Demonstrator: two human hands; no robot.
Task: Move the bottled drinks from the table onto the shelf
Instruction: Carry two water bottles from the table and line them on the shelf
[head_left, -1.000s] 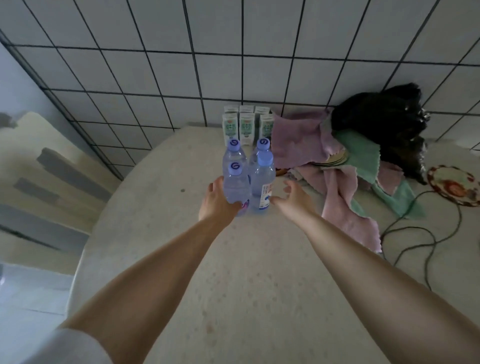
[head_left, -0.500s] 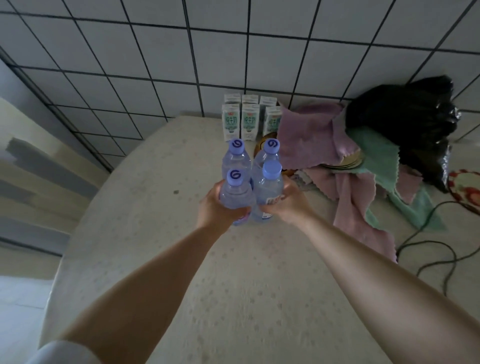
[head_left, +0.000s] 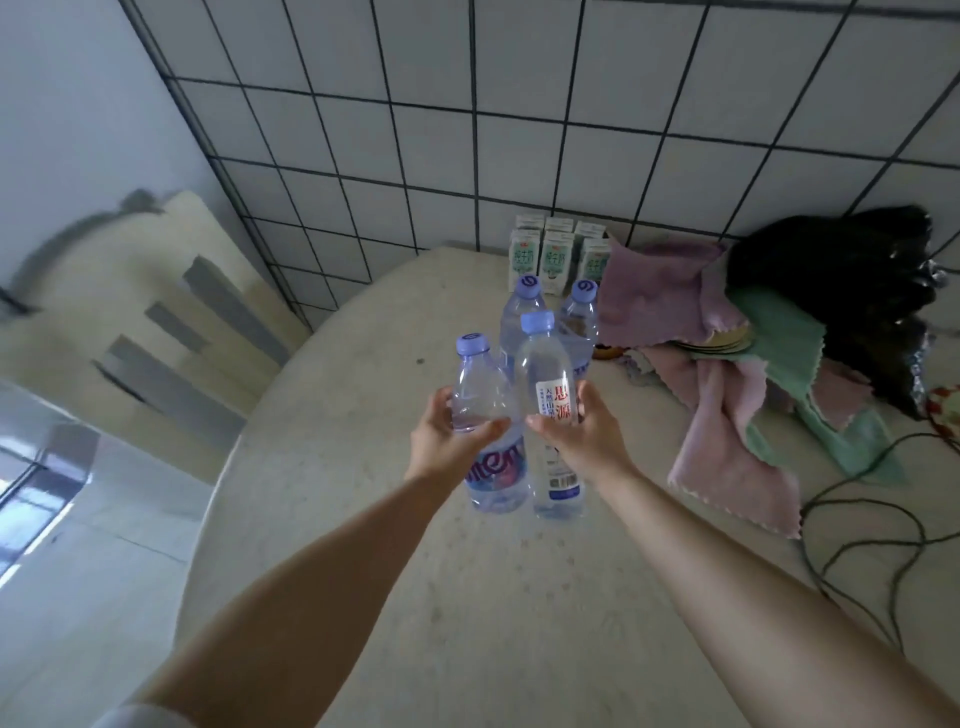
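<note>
Bottles fill both of the person's hands, held side by side above the pale table (head_left: 467, 597). The left hand (head_left: 447, 441) is wrapped round the middle of a clear bottle with a purple label (head_left: 485, 415), thumb across its front, and the bottle leans a little to the left. The right hand (head_left: 582, 436) grasps a bottle with a white and red label (head_left: 548, 395) from the right side, fingers curled behind it; this one stands nearly upright. The two bottles touch or nearly touch each other, and both have pale purple caps.

Farther back on the table, two more bottles (head_left: 576, 317) with the same caps stand close together, partly hidden behind the held pair. Behind those, against the tiled wall (head_left: 519, 130), a group of small green and white cartons (head_left: 556, 254) stands in rows. To the right lies a heap of pink and green cloths (head_left: 727, 405), with a black bag (head_left: 841, 291) at the far right and a dark cable (head_left: 852, 525) trailing over the near right of the table. To the left, beyond the table's edge, a pale slatted chair back (head_left: 156, 312) shows.
</note>
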